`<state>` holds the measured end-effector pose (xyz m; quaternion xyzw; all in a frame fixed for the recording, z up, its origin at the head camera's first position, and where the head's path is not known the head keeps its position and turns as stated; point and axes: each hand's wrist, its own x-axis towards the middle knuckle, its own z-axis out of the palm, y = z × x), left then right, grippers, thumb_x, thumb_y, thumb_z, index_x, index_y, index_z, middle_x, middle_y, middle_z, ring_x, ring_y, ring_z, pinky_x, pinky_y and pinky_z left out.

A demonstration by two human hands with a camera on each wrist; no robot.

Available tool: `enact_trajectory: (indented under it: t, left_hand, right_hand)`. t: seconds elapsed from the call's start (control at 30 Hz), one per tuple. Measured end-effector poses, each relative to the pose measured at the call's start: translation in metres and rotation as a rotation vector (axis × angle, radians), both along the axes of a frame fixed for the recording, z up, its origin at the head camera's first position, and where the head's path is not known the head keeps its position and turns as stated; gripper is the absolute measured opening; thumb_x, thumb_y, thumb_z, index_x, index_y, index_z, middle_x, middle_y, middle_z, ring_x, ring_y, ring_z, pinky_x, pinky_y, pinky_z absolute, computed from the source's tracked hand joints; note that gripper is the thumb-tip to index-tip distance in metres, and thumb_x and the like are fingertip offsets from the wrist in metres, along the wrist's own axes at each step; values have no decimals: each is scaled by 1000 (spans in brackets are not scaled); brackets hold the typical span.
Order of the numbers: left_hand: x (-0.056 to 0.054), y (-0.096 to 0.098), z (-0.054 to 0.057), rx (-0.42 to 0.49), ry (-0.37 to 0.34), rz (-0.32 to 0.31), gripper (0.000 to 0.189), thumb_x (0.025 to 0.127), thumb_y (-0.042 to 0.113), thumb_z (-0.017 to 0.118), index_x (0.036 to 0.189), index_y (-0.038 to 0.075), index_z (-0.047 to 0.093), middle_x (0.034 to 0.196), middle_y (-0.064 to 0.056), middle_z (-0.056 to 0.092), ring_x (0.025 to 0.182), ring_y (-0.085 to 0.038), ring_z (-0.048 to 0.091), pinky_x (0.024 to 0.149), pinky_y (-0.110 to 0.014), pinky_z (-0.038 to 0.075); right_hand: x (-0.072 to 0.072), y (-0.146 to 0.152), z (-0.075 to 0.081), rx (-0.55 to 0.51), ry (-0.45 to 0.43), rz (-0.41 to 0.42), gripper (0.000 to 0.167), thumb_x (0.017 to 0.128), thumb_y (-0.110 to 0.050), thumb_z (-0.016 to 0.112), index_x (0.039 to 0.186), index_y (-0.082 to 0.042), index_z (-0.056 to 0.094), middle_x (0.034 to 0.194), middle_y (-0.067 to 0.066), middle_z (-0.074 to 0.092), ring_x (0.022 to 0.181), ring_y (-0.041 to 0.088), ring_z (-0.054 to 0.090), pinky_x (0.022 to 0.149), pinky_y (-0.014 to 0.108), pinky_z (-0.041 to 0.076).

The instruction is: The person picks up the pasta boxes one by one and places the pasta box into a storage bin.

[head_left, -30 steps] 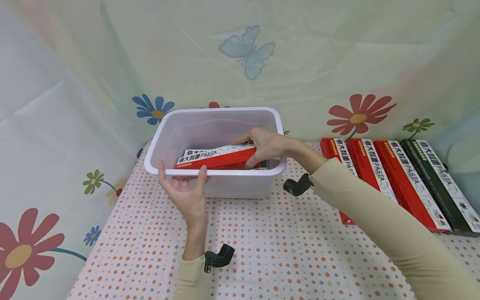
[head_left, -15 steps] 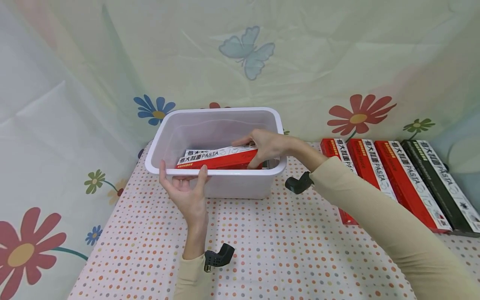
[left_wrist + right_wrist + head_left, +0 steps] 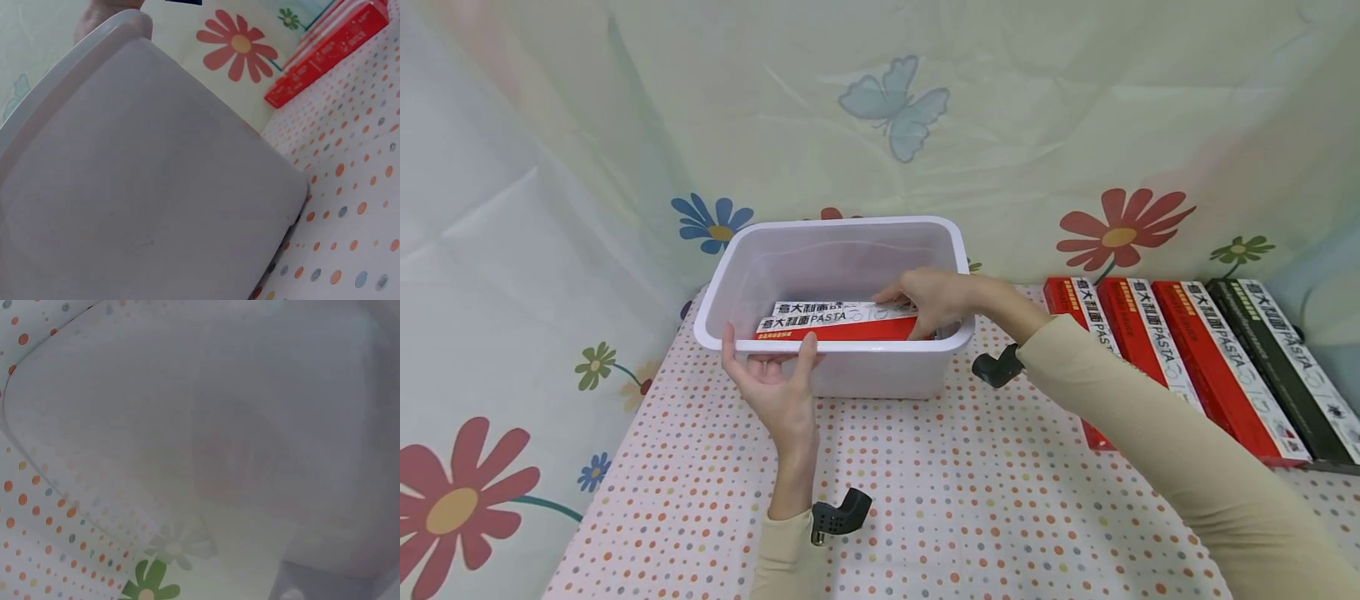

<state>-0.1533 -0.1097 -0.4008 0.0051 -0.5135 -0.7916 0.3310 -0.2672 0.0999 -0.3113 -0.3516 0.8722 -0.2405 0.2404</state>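
A white plastic storage bin (image 3: 880, 373) stands on the dotted cloth, with its outer wall filling much of both wrist views. My left hand (image 3: 771, 392) holds the bin's front rim near the left corner, fingers below the lip. Inside the bin, my right hand (image 3: 936, 296) grips the right end of a red and white pasta box (image 3: 842, 330), fingers across its top and thumb at the front. Behind it lies another pasta box (image 3: 808, 307), mostly covered. The bin's floor is hidden from the head view.
To the right, several pasta boxes lie side by side: red ones (image 3: 1213, 367) and a dark green one (image 3: 1281, 367) at the far right. My right forearm passes over part of the leftmost boxes. A flowered backdrop (image 3: 1015, 142) hangs close behind the bin.
The pasta box under my right hand has sunk lower and lies flatter in the bin; less of its red side shows. My right hand has gone down with it. The left hand keeps its place.
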Motion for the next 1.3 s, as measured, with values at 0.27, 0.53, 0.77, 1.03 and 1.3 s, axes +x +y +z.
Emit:
enact_trajectory:
  t: [0.27, 0.53, 0.77, 1.03, 1.3]
  left_hand:
    - [0, 1, 1, 28, 4, -6, 103, 87, -14, 75, 165, 10, 11, 151, -18, 47, 106, -32, 62, 82, -42, 68]
    - [1, -2, 2, 21, 13, 8, 104, 87, -13, 75, 165, 10, 12, 149, -20, 47, 101, -31, 61, 81, -41, 69]
    - [2, -1, 2, 54, 2, -13, 105, 86, -13, 76, 165, 12, 12, 148, -21, 47, 101, -29, 61, 82, -41, 69]
    - [2, 1, 1, 47, 4, -28, 103, 88, -12, 75, 165, 12, 11, 151, -19, 45, 103, -29, 61, 82, -40, 69]
    - [3, 0, 0, 43, 11, -25, 102, 88, -11, 75, 165, 11, 12, 152, -20, 45, 106, -29, 61, 83, -41, 68]
  right_hand:
    - [16, 19, 12, -287, 58, -107, 68, 88, -5, 81, 149, 7, 52, 152, 19, 55, 141, 35, 52, 124, 50, 42]
    - [81, 72, 18, -501, 147, -361, 60, 97, -9, 74, 153, -6, 52, 155, 14, 53, 146, 35, 46, 120, 64, 42]
    - [133, 134, -17, -492, 247, -611, 62, 99, -13, 72, 157, -16, 49, 157, 7, 53, 140, 12, 52, 92, 14, 59]
    - [173, 195, -65, -480, 243, -847, 61, 104, -14, 65, 161, -20, 44, 153, -16, 53, 134, -9, 47, 87, 1, 51]
    - [195, 211, -105, -424, 189, -984, 63, 106, -18, 64, 163, -15, 38, 164, -2, 44, 141, -7, 42, 85, -3, 48]
